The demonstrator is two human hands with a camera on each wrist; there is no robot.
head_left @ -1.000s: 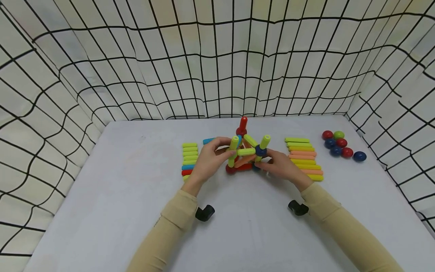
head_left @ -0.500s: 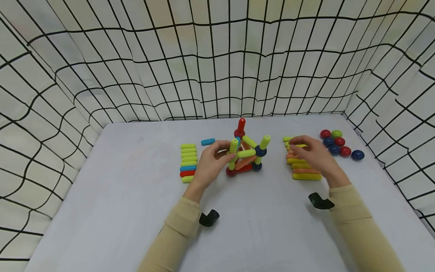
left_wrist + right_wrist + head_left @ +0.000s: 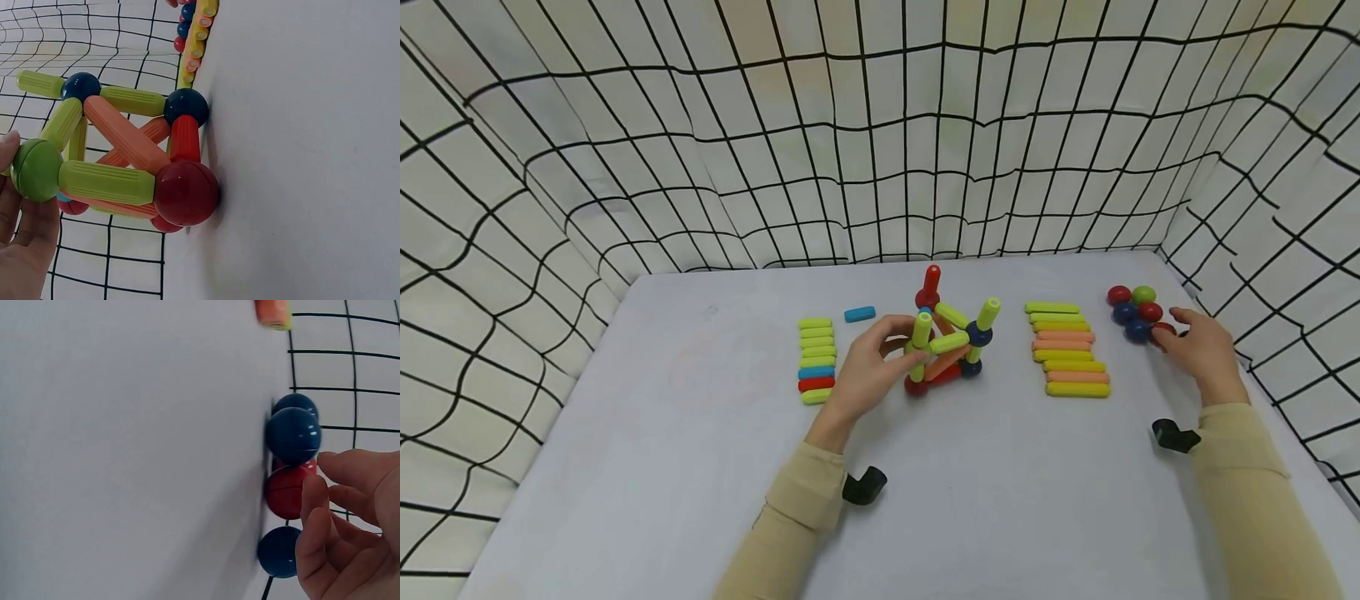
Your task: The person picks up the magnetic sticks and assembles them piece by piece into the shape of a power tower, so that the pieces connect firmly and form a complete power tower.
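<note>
A frame of sticks and balls stands mid-table, made of yellow-green, orange and red sticks joined by dark blue, red and green balls. My left hand grips it at the near left upper corner, its fingers round the green ball. Upright sticks rise from the top balls. Far to the right, my right hand is at a cluster of loose balls, thumb and fingers spread beside a red ball. The fingertips are right at that ball's edge. Blue balls lie beside it.
Rows of sticks lie on both sides: short ones left and longer yellow and orange ones right. A lone blue stick is behind the left row. Black netting stands round the white table.
My right hand has let go of the frame and travelled right, over the long sticks, to the loose balls. My left hand still holds the frame, which has barely moved.
</note>
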